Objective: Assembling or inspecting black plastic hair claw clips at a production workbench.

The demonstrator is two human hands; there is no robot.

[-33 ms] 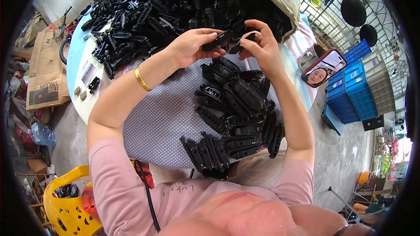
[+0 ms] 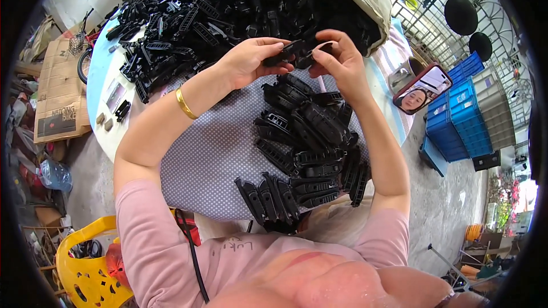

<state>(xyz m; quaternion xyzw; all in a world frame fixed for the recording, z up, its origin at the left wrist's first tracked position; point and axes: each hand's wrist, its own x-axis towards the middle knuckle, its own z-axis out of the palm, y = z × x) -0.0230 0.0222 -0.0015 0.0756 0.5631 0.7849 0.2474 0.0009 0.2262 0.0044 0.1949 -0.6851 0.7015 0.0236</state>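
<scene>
Black plastic part (image 2: 297, 52) gripped by both hands, left hand (image 2: 248, 60) and right hand (image 2: 339, 60), above dotted cloth-covered worktop (image 2: 211, 154); concrete floor (image 2: 451, 205), blue crates (image 2: 462, 114) alongside.

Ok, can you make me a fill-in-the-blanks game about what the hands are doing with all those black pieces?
1. The left hand and right hand together hold one ____ plastic part.
2. The gold bangle sits on the ____ wrist.
3. The smartphone lies to the person's ____ side.
4. The dotted tablecloth has white dots on ____ fabric.

Missing words: black; left; right; grey
</scene>
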